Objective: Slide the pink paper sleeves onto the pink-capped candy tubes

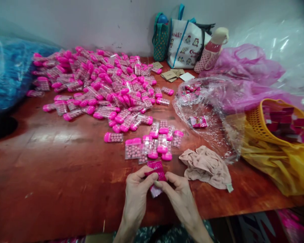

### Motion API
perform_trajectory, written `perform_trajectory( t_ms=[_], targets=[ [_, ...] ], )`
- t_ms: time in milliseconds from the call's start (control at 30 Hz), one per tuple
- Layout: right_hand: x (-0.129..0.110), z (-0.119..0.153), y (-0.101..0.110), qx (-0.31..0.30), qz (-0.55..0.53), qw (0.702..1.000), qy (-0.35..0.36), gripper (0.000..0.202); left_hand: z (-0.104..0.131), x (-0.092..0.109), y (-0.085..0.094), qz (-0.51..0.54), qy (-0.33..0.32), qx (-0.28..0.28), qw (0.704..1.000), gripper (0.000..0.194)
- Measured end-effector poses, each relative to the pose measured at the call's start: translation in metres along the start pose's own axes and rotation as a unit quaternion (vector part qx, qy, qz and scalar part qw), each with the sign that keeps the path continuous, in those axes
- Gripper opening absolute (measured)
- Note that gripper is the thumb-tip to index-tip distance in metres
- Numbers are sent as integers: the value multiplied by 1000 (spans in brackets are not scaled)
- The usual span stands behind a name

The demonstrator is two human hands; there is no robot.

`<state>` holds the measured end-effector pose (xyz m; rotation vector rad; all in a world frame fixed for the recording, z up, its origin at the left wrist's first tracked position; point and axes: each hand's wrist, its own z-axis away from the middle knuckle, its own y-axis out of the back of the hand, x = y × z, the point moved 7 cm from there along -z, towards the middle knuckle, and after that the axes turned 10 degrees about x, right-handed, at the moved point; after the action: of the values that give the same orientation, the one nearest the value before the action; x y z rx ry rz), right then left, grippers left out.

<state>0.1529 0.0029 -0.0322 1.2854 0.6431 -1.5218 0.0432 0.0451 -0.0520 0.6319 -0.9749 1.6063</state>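
Observation:
Both my hands meet near the table's front edge around a small magenta printed packet [155, 166]. My left hand [139, 190] pinches its left side between thumb and fingers, and my right hand [178, 192] pinches the right side. A pale lower end of the packet shows below my thumbs. Just beyond it lie several clear containers of pink balls with bright pink caps [162, 144]. A large heap of the same containers [98, 81] spreads over the back left of the table. Right of my hands sits a crumpled beige cloth [207, 167].
A yellow basket [258, 121] of magenta packets stands at the right on yellow plastic. Clear plastic [217, 135] and a pink bag [248, 64] lie nearby. A white bag [184, 44] and bottles stand by the wall. Blue plastic [10, 74] is at the left.

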Motion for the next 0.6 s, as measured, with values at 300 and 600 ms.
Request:
perform_trajectory(
  t_ms=[300, 600],
  targets=[
    [-20, 4, -5, 28, 98, 985, 140, 30, -1, -2, -3, 78, 88, 27, 993, 12],
    [-5, -5, 0, 14, 3, 1000, 11, 17, -2, 0, -2, 70, 53, 39, 995, 9]
  ],
)
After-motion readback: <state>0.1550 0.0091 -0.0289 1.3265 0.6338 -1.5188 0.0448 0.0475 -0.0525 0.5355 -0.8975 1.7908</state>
